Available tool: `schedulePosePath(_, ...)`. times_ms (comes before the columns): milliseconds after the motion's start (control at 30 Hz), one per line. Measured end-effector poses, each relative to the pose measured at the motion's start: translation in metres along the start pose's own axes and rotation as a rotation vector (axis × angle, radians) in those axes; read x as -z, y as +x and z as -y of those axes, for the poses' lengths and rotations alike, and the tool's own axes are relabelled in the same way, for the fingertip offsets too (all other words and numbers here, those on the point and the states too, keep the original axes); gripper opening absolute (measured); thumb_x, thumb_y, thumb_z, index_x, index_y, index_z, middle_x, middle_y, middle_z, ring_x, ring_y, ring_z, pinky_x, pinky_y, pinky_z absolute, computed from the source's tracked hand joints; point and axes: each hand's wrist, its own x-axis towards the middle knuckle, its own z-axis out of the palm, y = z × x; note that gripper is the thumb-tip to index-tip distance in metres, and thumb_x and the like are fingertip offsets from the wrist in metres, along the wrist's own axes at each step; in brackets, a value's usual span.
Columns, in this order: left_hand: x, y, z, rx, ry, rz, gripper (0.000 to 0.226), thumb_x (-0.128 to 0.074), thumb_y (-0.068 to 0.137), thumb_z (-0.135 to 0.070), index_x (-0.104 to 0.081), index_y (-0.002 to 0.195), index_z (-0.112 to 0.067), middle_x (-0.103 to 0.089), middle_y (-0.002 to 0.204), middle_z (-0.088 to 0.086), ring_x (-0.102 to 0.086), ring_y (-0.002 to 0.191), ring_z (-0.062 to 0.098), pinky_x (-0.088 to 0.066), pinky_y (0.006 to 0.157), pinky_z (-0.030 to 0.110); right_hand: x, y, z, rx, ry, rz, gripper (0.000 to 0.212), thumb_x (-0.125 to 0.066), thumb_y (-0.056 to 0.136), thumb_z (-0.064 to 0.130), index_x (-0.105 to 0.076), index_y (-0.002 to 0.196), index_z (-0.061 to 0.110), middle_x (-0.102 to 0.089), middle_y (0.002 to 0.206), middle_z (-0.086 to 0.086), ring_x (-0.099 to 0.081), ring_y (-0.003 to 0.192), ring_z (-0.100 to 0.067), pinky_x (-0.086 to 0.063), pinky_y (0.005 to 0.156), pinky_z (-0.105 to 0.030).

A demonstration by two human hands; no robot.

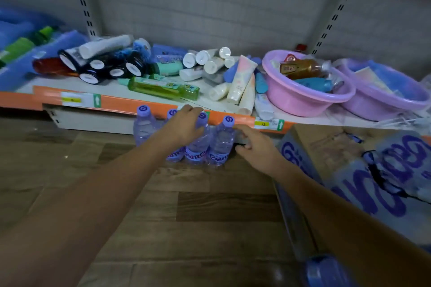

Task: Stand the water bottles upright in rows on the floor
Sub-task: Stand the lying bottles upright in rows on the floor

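Observation:
Several clear water bottles with purple caps stand upright in a row on the wooden floor (163, 216), against the base of a shelf. My left hand (184, 124) reaches over the row, and its curled fingers grip the neck of the third bottle (198, 144) just below the cap. The rightmost bottle (221, 142) stands free. My right hand (255, 146) hovers just to its right with fingers relaxed and spread, holding nothing. The leftmost bottle (143, 123) stands alone beside my left forearm.
A torn carton (326, 146) with purple lettering and plastic wrap sits on the floor at the right. A blue-capped bottle (326, 270) lies at the bottom right. The low shelf (77, 100) holds tubes, jars, a green bottle and two pink basins (300, 100).

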Motion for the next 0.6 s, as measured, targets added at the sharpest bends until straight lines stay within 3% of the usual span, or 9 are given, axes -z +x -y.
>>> schedulePosePath(67,-0.003,0.017,0.000,-0.039,0.036,-0.005,0.059,-0.052,0.090,-0.020,-0.027,0.143,-0.012,-0.022,0.151,0.016,-0.031,0.135,0.035,-0.032,0.108,0.042,-0.012,0.034,0.004,-0.006,-0.016,-0.012,0.068,-0.057,0.085,0.008,-0.026,0.145,0.021,-0.039,0.144,-0.013,-0.051,0.112,-0.023,-0.041,0.097,-0.035)
schedulePosePath(133,-0.010,0.031,0.001,-0.016,0.089,-0.001,0.059,-0.054,0.089,-0.019,-0.030,0.142,-0.010,-0.020,0.152,0.018,-0.028,0.135,0.038,-0.033,0.107,0.047,-0.024,0.061,0.002,-0.049,-0.048,0.009,0.072,-0.055,0.087,0.008,-0.017,0.147,0.019,-0.024,0.151,-0.020,-0.045,0.122,-0.029,-0.038,0.101,-0.042)
schedulePosePath(233,-0.019,0.041,0.003,-0.014,0.164,0.001,0.042,-0.055,0.085,-0.011,-0.048,0.126,-0.003,-0.045,0.130,0.024,-0.046,0.119,0.042,-0.042,0.093,0.046,-0.036,0.076,-0.002,-0.069,-0.200,0.035,0.056,-0.053,0.086,0.005,-0.033,0.139,0.010,-0.035,0.141,-0.021,-0.044,0.124,-0.036,-0.037,0.100,-0.040)
schedulePosePath(367,-0.031,0.031,0.002,-0.096,0.104,-0.024,0.037,-0.058,0.080,-0.007,-0.054,0.116,-0.001,-0.049,0.120,0.023,-0.050,0.111,0.039,-0.043,0.086,0.041,-0.037,0.046,-0.010,-0.061,-0.260,0.015,0.038,-0.058,0.085,0.007,-0.044,0.121,0.008,-0.047,0.121,-0.019,-0.053,0.103,-0.036,-0.044,0.085,-0.041)
schedulePosePath(433,-0.036,0.015,-0.005,-0.145,0.125,0.013,0.039,-0.062,0.076,-0.010,-0.054,0.114,-0.003,-0.049,0.120,0.022,-0.052,0.109,0.039,-0.044,0.084,0.040,-0.032,0.019,-0.013,-0.049,-0.273,0.088,0.040,-0.059,0.085,0.013,-0.042,0.121,0.010,-0.050,0.121,-0.017,-0.055,0.106,-0.036,-0.047,0.088,-0.042)
schedulePosePath(500,-0.043,-0.007,-0.012,-0.221,0.150,0.048,0.037,-0.064,0.074,-0.010,-0.054,0.110,-0.005,-0.050,0.116,0.021,-0.055,0.103,0.039,-0.046,0.081,0.040,-0.026,-0.015,-0.020,-0.026,-0.449,0.216,0.050,-0.057,0.086,0.019,-0.036,0.131,0.013,-0.050,0.129,-0.014,-0.054,0.113,-0.035,-0.047,0.092,-0.043)
schedulePosePath(600,-0.056,-0.048,-0.016,-0.318,0.282,0.124,0.029,-0.059,0.079,-0.010,-0.052,0.106,-0.006,-0.049,0.112,0.018,-0.059,0.096,0.038,-0.046,0.072,0.041,-0.012,-0.070,-0.022,-0.006,-0.456,0.256,0.050,-0.055,0.086,0.028,-0.036,0.130,0.016,-0.057,0.120,-0.013,-0.056,0.106,-0.031,-0.039,0.075,-0.033)
